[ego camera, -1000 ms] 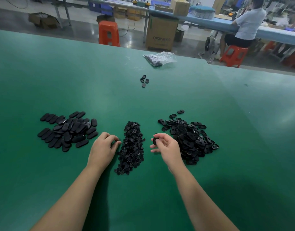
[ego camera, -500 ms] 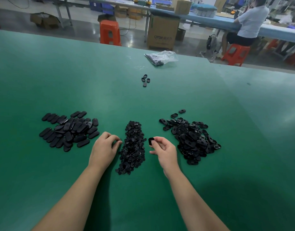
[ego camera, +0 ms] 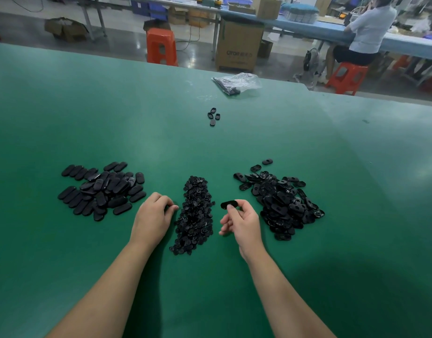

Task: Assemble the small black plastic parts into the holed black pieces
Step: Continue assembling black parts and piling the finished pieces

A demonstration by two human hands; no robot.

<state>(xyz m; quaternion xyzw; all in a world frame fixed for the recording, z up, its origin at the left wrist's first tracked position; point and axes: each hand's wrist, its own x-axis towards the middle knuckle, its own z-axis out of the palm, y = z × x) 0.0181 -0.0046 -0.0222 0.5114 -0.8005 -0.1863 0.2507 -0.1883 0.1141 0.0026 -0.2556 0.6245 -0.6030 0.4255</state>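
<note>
Green matting (ego camera: 64, 113) runs bare to the far table edge, where a clear plastic bag (ego camera: 237, 82) lies; four loose ovals (ego camera: 213, 116) sit midway. Three black heaps lie near: smooth capsule pieces (ego camera: 101, 189) left, small knobbly parts (ego camera: 194, 213) centre, holed oval pieces (ego camera: 280, 201) right. Left hand (ego camera: 153, 217) rests beside the centre heap, fingers curled under, contents hidden. Right hand (ego camera: 241, 222) pinches one glossy holed piece (ego camera: 228, 204) between thumb and forefinger.
</note>
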